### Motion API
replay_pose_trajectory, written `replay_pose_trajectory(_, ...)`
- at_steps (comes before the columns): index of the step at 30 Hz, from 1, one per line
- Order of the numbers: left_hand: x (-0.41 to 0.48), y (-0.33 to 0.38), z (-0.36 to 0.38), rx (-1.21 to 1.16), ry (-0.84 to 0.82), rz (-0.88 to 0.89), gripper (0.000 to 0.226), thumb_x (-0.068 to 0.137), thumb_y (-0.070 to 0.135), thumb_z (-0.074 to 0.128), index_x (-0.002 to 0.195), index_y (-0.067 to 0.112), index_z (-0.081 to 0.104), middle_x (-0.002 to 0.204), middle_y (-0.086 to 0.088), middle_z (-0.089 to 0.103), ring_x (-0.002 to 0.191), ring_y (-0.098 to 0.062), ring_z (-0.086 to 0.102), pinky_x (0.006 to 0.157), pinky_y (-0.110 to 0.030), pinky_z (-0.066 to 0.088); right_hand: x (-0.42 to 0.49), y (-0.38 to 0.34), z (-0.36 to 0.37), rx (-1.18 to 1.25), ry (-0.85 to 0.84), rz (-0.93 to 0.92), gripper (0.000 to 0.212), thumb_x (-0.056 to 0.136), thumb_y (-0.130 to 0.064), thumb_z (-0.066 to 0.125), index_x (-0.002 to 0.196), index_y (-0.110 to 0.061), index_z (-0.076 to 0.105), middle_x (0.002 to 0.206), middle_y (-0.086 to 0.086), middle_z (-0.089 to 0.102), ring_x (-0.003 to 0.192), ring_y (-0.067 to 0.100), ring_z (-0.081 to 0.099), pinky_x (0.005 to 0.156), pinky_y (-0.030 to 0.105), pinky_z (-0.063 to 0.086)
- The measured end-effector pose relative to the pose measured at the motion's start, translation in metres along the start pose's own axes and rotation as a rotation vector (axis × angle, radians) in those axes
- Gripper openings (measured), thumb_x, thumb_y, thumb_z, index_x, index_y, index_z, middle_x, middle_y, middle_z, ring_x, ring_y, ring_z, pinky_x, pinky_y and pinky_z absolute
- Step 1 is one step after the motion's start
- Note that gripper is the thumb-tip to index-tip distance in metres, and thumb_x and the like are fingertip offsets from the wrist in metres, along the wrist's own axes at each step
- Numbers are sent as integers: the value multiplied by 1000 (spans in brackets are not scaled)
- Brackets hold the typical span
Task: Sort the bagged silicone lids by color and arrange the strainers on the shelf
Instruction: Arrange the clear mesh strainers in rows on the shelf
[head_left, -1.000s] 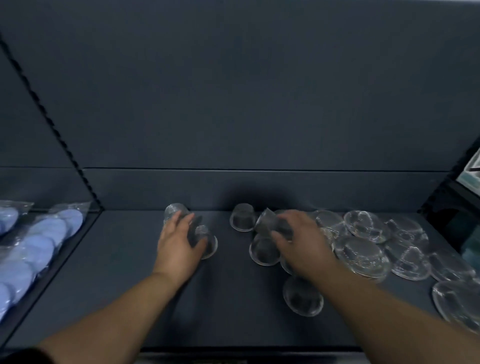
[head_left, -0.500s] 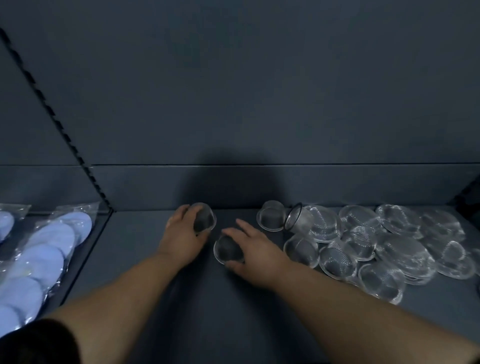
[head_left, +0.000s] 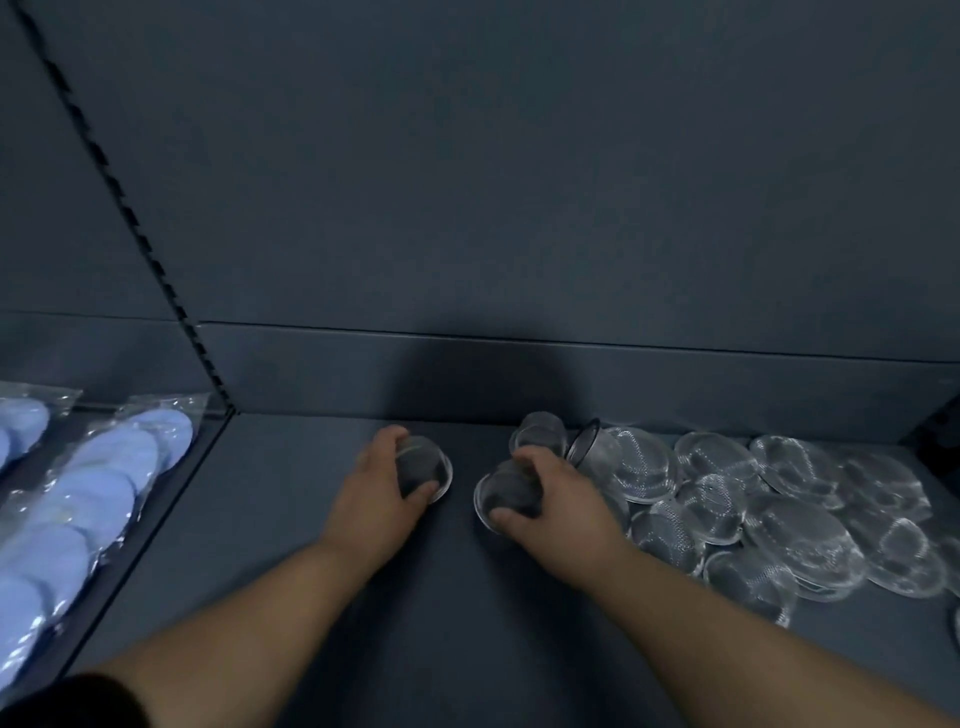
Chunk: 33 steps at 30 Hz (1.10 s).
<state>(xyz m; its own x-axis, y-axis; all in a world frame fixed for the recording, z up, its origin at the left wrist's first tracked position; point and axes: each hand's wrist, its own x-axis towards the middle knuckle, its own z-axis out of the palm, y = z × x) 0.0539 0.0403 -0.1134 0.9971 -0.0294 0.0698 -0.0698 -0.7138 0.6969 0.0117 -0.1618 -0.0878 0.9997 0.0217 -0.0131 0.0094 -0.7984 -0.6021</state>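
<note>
Two small round wire-mesh strainers (head_left: 423, 467) are gripped w/ curled fingers, by left hand (head_left: 379, 488) & right hand (head_left: 558, 501), mid dark grey shelf (head_left: 311, 545); strainer pile (head_left: 779, 499) at right is not yet arranged, bagged pale-blue silicone lids (head_left: 93, 483) laid at left.

Bare shelf (head_left: 270, 530) lies free at near left and near centre. A heap of strainers (head_left: 789, 525) blocks the right side, the back wall (head_left: 519, 379) closes the far edge, and bagged lids (head_left: 98, 483) fill the left bay.
</note>
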Motion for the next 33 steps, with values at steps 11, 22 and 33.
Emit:
replay_pose_trajectory(11,-59,-7,-34,-43,235,-180,68,78,26,76,135,17,40,131,-3,50,118,-18,49,95,-19,33,-10,-3,4,87,-107,-140,67,72,-42,76,130,-30,44,124,-9,56,112,7,52,94,16,37)
replay_pose_trajectory(22,-52,-76,-112,-37,290,-176,69,76,26,78,134,15,42,129,-3,55,119,-18,52,101,-26,38,1,-75,52,67,-95,-165,69,72,-43,74,132,-33,42,125,-9,55,112,9,52,95,21,41)
replay_pose_trajectory(33,0,-129,-148,-1,69,17,70,76,29,76,136,19,41,128,0,53,116,-14,51,98,-23,39,37,-139,103,-39,5,7,69,73,-44,73,133,-31,42,124,-5,57,114,16,53,94,27,45)
